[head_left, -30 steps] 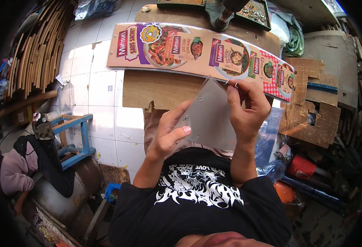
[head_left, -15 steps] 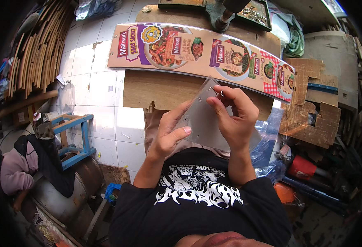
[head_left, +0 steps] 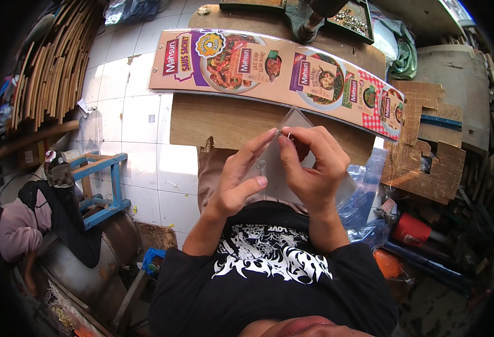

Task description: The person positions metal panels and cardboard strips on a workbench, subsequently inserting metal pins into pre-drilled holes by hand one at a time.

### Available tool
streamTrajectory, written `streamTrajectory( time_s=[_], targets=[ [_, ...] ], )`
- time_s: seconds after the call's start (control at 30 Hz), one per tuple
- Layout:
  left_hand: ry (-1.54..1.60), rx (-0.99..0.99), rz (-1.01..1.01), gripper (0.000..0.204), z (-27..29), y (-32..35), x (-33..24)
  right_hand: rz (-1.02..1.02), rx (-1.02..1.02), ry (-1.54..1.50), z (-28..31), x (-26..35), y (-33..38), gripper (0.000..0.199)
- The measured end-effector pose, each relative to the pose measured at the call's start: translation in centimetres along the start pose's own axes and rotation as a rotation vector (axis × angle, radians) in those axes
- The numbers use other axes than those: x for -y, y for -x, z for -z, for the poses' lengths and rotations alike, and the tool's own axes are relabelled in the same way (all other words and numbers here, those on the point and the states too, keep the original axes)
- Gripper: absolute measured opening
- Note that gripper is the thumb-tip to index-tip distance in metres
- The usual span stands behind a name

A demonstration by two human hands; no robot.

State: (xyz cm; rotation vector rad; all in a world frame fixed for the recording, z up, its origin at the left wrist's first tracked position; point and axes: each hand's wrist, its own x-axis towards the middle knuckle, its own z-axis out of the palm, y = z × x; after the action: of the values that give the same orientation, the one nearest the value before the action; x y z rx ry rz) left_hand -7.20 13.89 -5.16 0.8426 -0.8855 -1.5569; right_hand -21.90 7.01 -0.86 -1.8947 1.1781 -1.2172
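Note:
A grey flat panel with a clear edge (head_left: 276, 181) is tilted up between my hands, in front of my chest. My left hand (head_left: 233, 182) grips its left edge, thumb on the near face and fingers behind. A small bent metal hook (head_left: 289, 136) is pinched between the thumb and fingers of my right hand (head_left: 317, 168), close to the panel's upper part. Whether the hook passes through a hole there I cannot tell. Small round holes or eyelets show along the panel's left side. Beyond my hands lies a long printed board with food pictures (head_left: 283, 73).
The board rests on a wooden bench (head_left: 219, 121), beneath a dark metal press (head_left: 309, 22). A tray of small metal parts (head_left: 351, 19) stands beside the press. Cut cardboard (head_left: 426, 163) lies right, a blue frame (head_left: 104, 188) stands left. Another person's sleeve (head_left: 25, 227) shows lower left.
My right hand has moved slightly left and down with the hook, closer to the left fingertips. The left fingers have reached up along the panel's edge.

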Motion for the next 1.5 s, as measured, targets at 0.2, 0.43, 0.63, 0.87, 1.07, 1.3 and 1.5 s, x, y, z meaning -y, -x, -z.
streamTrajectory(
  time_s=[0.2,0.43,0.63,0.87,1.07,1.3,1.5],
  targets=[
    [0.071,-0.002,-0.012,0.076,-0.12,0.00,0.21,0.020,-0.019,0.040,-0.29,0.05,0.03,0.014],
    [0.022,-0.002,-0.047,0.075,-0.07,0.06,0.45,0.027,-0.028,0.045,-0.41,0.01,0.07,0.014],
    [0.004,-0.018,-0.035,0.075,-0.19,0.01,0.16,0.022,-0.043,0.050,-0.66,-0.07,0.10,0.014],
    [-0.028,-0.017,-0.046,0.076,-0.15,-0.04,0.16,0.011,-0.043,0.065,-0.72,-0.09,0.03,0.014],
    [-0.074,-0.022,-0.068,0.076,-0.20,-0.11,0.11,0.003,-0.056,0.070,-0.88,-0.06,-0.01,0.013],
    [-0.080,-0.027,-0.064,0.076,-0.18,-0.13,0.12,0.021,-0.066,0.078,-0.97,-0.15,-0.03,0.012],
    [-0.077,-0.019,-0.059,0.076,-0.20,-0.27,0.09,-0.003,-0.082,0.066,-0.93,-0.14,-0.02,0.012]
  ],
)
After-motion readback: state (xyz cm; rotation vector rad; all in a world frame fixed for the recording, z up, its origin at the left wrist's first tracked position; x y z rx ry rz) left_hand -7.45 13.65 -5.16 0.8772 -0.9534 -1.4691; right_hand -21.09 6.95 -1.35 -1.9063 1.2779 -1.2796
